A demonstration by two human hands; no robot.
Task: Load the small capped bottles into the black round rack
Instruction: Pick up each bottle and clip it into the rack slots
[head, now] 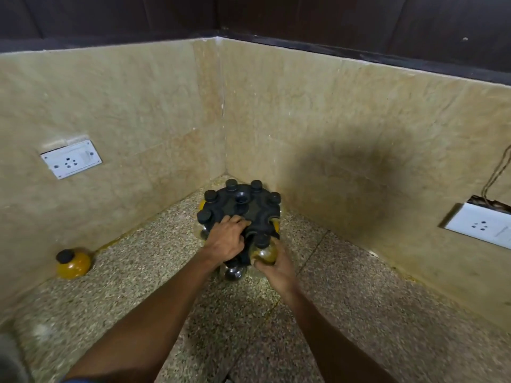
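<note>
The black round rack [250,210] stands in the corner of the stone counter. Several black-capped bottles hang in its edge slots, such as one at the left [204,216]. My left hand [226,239] rests on the rack's near top, fingers spread over it. My right hand [272,265] grips a round amber bottle with a black cap [262,248] at the rack's near edge, by an empty slot. Another capped bottle [235,270] shows lower down, under my left wrist. One yellow-filled bottle [72,262] stands apart on the counter by the left wall.
Beige tiled walls close in the corner behind the rack. A white power socket [70,158] sits on the left wall and another [481,225] on the right wall with a loose cable above it. The speckled counter [345,299] spreads toward me.
</note>
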